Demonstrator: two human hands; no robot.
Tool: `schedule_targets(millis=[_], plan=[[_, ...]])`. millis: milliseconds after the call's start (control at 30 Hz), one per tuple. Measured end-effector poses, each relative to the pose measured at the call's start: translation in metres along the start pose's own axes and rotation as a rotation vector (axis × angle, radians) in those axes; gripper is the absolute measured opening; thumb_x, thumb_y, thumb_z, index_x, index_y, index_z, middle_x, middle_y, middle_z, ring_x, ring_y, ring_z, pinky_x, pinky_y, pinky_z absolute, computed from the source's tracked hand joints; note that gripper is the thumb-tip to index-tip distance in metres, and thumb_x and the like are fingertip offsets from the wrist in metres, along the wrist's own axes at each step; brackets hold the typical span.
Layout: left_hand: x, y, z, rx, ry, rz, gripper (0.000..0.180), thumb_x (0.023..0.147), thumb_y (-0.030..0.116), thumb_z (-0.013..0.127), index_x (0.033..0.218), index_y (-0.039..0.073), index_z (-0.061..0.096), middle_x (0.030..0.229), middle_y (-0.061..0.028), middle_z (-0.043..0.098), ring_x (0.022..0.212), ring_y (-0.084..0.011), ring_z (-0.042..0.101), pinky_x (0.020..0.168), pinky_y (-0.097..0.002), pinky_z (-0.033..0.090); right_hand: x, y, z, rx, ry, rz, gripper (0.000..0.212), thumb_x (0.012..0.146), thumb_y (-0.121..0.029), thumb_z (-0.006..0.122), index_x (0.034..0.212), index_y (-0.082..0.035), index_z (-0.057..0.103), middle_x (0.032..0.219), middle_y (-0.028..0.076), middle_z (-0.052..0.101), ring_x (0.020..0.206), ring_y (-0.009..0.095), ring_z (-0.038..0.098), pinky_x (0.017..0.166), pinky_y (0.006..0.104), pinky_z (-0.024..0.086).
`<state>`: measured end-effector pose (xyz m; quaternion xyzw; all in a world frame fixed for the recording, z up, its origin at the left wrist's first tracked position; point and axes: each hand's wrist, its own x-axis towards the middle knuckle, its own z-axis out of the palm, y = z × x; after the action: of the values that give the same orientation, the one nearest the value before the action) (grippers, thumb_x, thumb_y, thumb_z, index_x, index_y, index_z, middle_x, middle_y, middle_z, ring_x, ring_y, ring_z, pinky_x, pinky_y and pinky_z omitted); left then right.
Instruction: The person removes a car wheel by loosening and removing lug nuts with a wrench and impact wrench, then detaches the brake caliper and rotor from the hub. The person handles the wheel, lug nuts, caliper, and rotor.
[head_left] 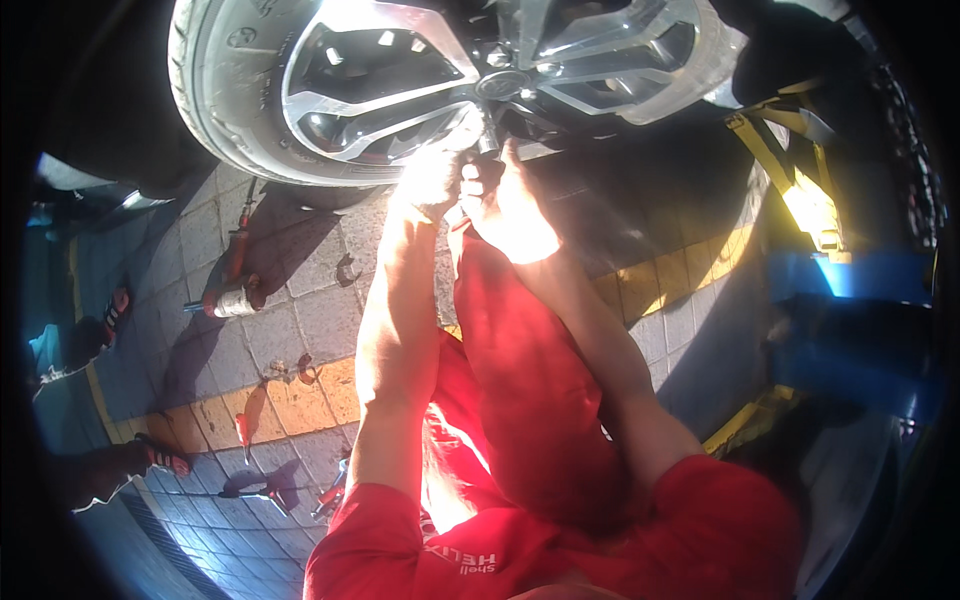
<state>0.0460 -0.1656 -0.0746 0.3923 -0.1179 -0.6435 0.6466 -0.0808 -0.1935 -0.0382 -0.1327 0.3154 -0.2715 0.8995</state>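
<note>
A car wheel with a silver and black alloy rim (450,80) and a grey tyre (205,95) fills the top of the head view. Just below its hub, my left hand (432,182) and my right hand (512,205) meet, fingers curled and closed. A short metal cylinder, like a socket (487,135), shows between them and the rim. My right thumb points up beside it. Bright sun washes out my left hand, and what lies inside the fingers is mostly hidden. My red-trousered knee (510,330) rises right under my hands.
On the paved floor at left lies a red and silver power tool (235,298). Nearer are a red-handled tool (243,432) and more hand tools (265,492). Another person's sandalled feet (163,457) stand at far left. A yellow lift arm (810,210) and blue post (850,340) stand right.
</note>
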Motion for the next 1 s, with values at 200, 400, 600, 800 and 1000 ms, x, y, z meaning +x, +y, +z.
schedule_targets(millis=[200, 400, 600, 800, 1000], plan=[[-0.006, 0.004, 0.012, 0.479, 0.058, 0.397, 0.035, 0.104, 0.043, 0.063, 0.109, 0.009, 0.070, 0.077, 0.0029, 0.064, 0.064, -0.0053, 0.054, 0.054, -0.0226, 0.042, 0.003, 0.000, 0.004, -0.020, 0.159, -0.190, 0.033, 0.110, -0.038, 0.054, 0.102, -0.008, 0.061, 0.076, 0.000, 0.057, 0.064, 0.014, 0.057, 0.056, 0.0260, 0.047], [-0.009, 0.007, 0.009, 0.082, 0.032, 0.172, 0.031, 0.104, 0.037, 0.065, 0.112, 0.008, 0.072, 0.081, -0.0001, 0.066, 0.070, -0.0090, 0.056, 0.059, -0.0253, 0.046, -0.002, 0.002, 0.007, -0.169, 0.162, -0.182, 0.055, 0.111, -0.056, 0.037, 0.101, -0.007, 0.061, 0.077, -0.001, 0.056, 0.064, 0.011, 0.048, 0.056, 0.0231, 0.041], [-0.002, 0.005, 0.003, 0.412, 0.040, 0.146, 0.048, 0.107, 0.048, 0.055, 0.130, 0.008, 0.070, 0.094, -0.0068, 0.072, 0.081, -0.0140, 0.063, 0.072, -0.0305, 0.051, 0.002, -0.002, 0.006, 0.296, -0.245, 0.126, 0.051, 0.110, -0.055, 0.045, 0.103, -0.007, 0.061, 0.076, -0.001, 0.056, 0.062, 0.011, 0.051, 0.052, 0.0256, 0.041], [-0.006, 0.006, -0.004, 0.565, 0.063, 0.144, 0.048, 0.108, 0.045, 0.052, 0.132, 0.007, 0.068, 0.105, -0.0108, 0.074, 0.095, -0.0183, 0.066, 0.086, -0.0336, 0.052, -0.003, 0.003, 0.013, -0.204, 0.156, -0.255, 0.045, 0.111, -0.051, 0.046, 0.099, -0.010, 0.058, 0.076, -0.001, 0.054, 0.062, 0.011, 0.051, 0.051, 0.0271, 0.041], [-0.011, 0.006, -0.003, 0.339, -0.024, 0.146, 0.044, 0.107, 0.043, 0.056, 0.124, 0.005, 0.070, 0.093, -0.0079, 0.071, 0.081, -0.0159, 0.063, 0.072, -0.0313, 0.051, 0.002, 0.000, 0.007, -0.074, 0.201, -0.023, 0.054, 0.110, -0.059, 0.036, 0.102, -0.011, 0.059, 0.078, 0.000, 0.057, 0.062, 0.014, 0.050, 0.050, 0.0286, 0.039]])
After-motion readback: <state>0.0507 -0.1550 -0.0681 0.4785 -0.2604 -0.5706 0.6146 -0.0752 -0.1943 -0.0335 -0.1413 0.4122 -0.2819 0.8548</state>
